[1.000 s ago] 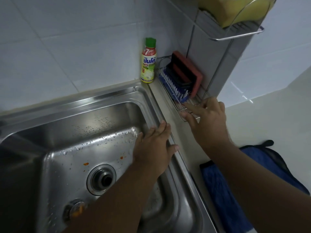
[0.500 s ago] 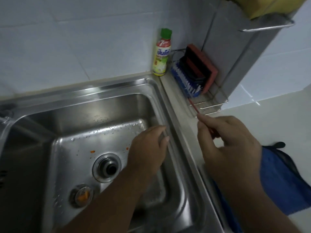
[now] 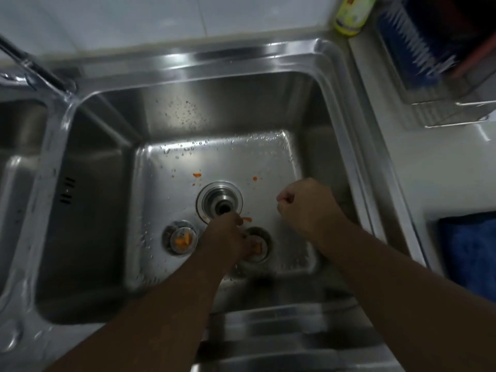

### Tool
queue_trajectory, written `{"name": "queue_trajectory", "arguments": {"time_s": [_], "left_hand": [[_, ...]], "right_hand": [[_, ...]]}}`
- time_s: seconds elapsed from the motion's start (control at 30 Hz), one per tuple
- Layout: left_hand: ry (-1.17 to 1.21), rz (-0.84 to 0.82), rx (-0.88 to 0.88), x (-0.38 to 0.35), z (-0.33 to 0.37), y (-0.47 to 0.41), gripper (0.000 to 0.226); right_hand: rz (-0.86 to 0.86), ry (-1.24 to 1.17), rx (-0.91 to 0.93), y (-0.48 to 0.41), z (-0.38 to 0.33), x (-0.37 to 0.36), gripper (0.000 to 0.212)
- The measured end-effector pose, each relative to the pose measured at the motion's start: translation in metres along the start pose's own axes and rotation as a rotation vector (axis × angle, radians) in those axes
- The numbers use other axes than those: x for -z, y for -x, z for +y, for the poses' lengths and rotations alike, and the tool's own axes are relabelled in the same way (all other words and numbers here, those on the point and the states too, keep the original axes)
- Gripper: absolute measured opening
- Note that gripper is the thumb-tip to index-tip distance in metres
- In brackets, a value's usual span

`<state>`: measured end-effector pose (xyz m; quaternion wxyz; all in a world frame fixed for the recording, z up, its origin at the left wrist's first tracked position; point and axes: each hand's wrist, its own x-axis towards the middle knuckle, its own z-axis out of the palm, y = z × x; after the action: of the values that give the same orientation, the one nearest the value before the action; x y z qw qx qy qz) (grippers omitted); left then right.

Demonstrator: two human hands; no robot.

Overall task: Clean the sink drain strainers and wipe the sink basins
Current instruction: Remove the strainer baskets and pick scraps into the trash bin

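We are at a home kitchen sink: a stainless double-bowl sink (image 3: 335,84) is set in a pale counter (image 3: 429,170) below white wall tiles (image 3: 161,17). We see a tap (image 3: 35,65) at ten o'clock, a dish-soap bottle (image 3: 351,16) at one, a wire caddy (image 3: 456,114) with a blue scrub brush (image 3: 410,52) at two, and a blue cloth (image 3: 472,253) at four.

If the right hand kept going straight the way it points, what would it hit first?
Probably the drain rim, just left of the right hand; only bare basin floor lies between. Its height above the floor is unclear.
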<state>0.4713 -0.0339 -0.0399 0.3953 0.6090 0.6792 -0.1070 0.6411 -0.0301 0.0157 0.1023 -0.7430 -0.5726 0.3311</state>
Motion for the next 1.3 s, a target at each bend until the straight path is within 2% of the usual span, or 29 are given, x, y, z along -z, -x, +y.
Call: {"name": "queue_trajectory", "arguments": {"time_s": [0.13, 0.3, 0.4, 0.47, 0.53, 0.6, 0.73, 0.83, 0.93, 1.0, 1.13, 1.3], "left_hand": [[-0.064, 0.069, -0.008, -0.002, -0.006, -0.007, 0.010], [-0.013, 0.134, -0.095, 0.007, -0.011, 0.005, 0.006], [-0.026, 0.179, -0.252, 0.030, -0.002, 0.021, 0.015], [-0.035, 0.186, -0.370, 0.051, 0.008, 0.038, 0.012], [-0.052, 0.195, -0.489, 0.073, 0.018, 0.056, 0.012], [-0.057, 0.200, -0.577, 0.093, 0.029, 0.077, 0.015], [-0.026, 0.192, -0.716, 0.122, 0.053, 0.120, 0.017], [0.151, 0.285, -0.783, 0.132, 0.066, 0.159, 0.023], [0.285, 0.503, -0.799, 0.119, 0.070, 0.204, 0.036], [0.363, 0.559, -0.760, 0.099, 0.071, 0.229, 0.037], [0.490, 0.513, -0.738, 0.052, 0.075, 0.261, 0.026], [0.571, 0.367, -0.838, 0.001, 0.100, 0.303, 0.012]], "right_hand": [[-0.047, 0.046, -0.026, -0.018, 0.007, -0.019, 0.023], [-0.229, 0.055, -0.018, -0.012, 0.009, -0.022, 0.028], [-0.233, -0.014, 0.132, 0.009, -0.003, -0.009, 0.027], [-0.258, 0.039, 0.239, 0.025, -0.012, 0.003, 0.023], [-0.195, 0.141, 0.348, 0.040, -0.022, 0.018, 0.012], [-0.083, 0.123, 0.389, 0.056, -0.031, 0.037, 0.007], [0.023, 0.057, 0.371, 0.097, -0.042, 0.077, 0.018], [0.186, -0.001, 0.254, 0.138, -0.042, 0.100, 0.030], [0.332, -0.192, 0.073, 0.184, -0.036, 0.113, 0.021], [0.379, -0.329, -0.043, 0.216, -0.029, 0.116, 0.021], [0.556, -0.439, -0.157, 0.280, -0.013, 0.115, 0.023], [0.699, -0.502, -0.274, 0.359, 0.026, 0.108, 0.022]]}}
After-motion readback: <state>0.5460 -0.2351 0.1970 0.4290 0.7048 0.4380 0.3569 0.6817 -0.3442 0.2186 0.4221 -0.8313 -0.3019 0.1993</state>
